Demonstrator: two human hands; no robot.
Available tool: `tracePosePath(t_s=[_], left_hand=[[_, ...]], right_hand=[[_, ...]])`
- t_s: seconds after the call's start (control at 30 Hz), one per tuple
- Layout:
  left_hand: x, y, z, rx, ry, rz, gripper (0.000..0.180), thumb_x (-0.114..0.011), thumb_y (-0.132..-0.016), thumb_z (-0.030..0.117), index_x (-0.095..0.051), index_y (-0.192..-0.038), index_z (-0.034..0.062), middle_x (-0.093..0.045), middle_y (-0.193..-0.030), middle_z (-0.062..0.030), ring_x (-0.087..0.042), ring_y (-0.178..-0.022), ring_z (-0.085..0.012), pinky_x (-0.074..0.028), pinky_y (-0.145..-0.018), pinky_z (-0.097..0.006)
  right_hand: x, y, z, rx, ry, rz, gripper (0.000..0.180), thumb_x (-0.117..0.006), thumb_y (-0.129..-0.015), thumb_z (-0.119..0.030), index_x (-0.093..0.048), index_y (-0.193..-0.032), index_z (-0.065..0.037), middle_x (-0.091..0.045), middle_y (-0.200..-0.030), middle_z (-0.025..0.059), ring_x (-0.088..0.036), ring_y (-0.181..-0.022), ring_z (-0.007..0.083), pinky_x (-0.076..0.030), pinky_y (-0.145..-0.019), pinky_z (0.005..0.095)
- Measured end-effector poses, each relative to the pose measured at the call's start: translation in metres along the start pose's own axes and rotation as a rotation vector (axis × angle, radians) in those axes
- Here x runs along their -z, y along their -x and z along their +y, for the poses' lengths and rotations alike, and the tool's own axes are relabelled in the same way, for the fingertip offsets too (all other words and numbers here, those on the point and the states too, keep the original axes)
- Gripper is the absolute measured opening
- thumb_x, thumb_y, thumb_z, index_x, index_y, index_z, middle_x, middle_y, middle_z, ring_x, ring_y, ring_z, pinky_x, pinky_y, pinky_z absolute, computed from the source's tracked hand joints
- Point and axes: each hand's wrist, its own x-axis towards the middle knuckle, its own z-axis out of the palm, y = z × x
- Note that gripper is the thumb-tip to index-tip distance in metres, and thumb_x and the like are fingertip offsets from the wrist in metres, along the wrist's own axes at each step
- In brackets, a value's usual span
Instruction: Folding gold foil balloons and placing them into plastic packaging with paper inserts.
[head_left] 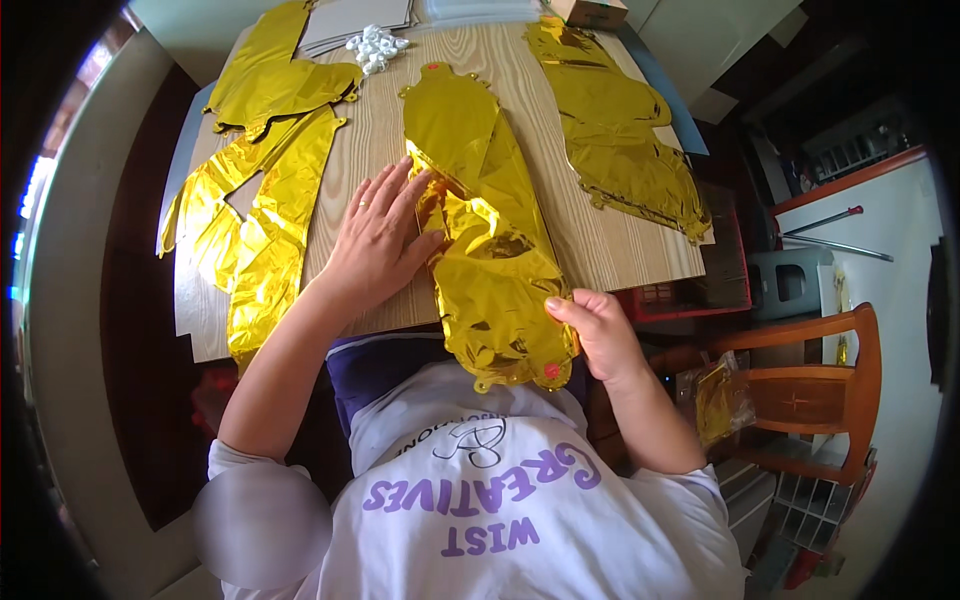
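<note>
Your right hand (598,332) pinches the gold foil (500,285), your left hand (378,235) lies spread against it; far end flat, middle not yet

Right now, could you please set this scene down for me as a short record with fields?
Left hand: open, at the left edge of the middle gold foil piece
Right hand: pinching that piece's near right edge, thumb on top
Middle piece: lengthwise on the wooden table, near end past the table's edge, a red spot at each end
Left side: overlapping gold foil
Right side: more gold foil
Far side: heaped small white pieces by pale flat sheets
</note>
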Motion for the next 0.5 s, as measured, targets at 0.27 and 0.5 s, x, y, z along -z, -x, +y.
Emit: tracePosePath(t_s=[0.27, 0.5], left_hand=[[0.003, -0.004, 0.015, -0.221, 0.159, 0.021, 0.035, -0.074, -0.087, 0.019, -0.065, -0.118, 0.0046, -0.062, -0.122, -0.0150, -0.058, -0.117, -0.0359, -0.044, -0.105, -0.047], [0.000, 0.001, 0.016, -0.199, 0.192, -0.027, 0.039, -0.075, -0.086, 0.018, -0.065, -0.121, 0.0040, -0.062, -0.123, -0.0149, -0.058, -0.117, -0.0360, -0.045, -0.103, -0.046]], right_hand=[[0.007, 0.008, -0.001, -0.029, 0.044, -0.010, 0.023, -0.069, -0.099, -0.021, -0.073, -0.102, 0.001, -0.074, -0.096, 0.0048, -0.067, -0.086, 0.0084, -0.051, -0.082, 0.0236], [-0.003, 0.036, 0.003, -0.134, -0.139, -0.229, 0.041, -0.074, -0.093, -0.018, -0.063, -0.126, 0.003, -0.070, -0.120, 0.0087, -0.066, -0.106, 0.0144, -0.052, -0.094, 0.0296]])
